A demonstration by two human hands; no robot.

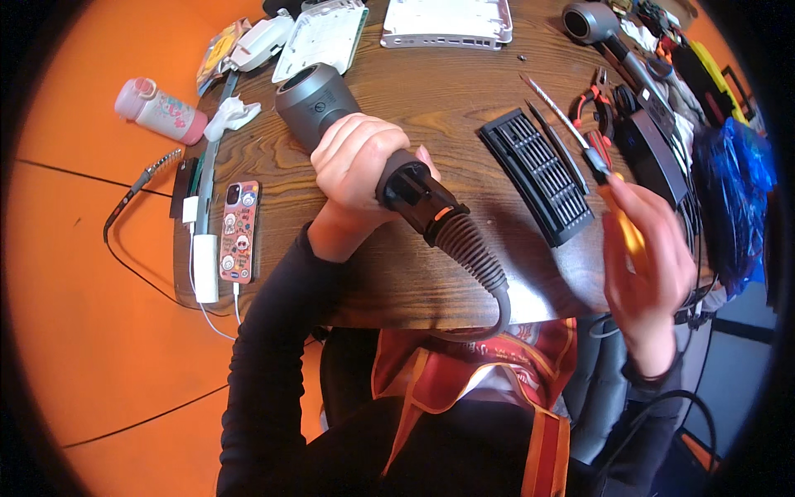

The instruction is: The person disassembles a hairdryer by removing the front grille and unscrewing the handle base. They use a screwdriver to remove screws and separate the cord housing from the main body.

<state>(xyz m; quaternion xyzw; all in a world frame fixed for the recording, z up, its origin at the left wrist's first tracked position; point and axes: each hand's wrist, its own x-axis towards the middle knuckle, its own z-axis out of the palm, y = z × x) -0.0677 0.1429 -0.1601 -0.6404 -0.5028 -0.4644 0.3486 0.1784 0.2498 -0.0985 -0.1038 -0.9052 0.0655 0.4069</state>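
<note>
My left hand is wrapped round the handle of a grey hair dryer, whose round head points to the far left. The lower end of that handle shows bare black inner parts, with a ribbed cord sleeve running from it toward me. In my right hand, somewhat blurred, is a screwdriver with a yellow-orange handle. Its long shaft slants up and to the left, apart from the dryer. Between the two hands lies a dark case of screwdriver bits, with a thin dark tool along its right edge.
Red-handled pliers, another grey hair dryer and a blue plastic bag crowd the right side. White device housings stand at the back. A phone, a white power bank and a pink bottle are on the left.
</note>
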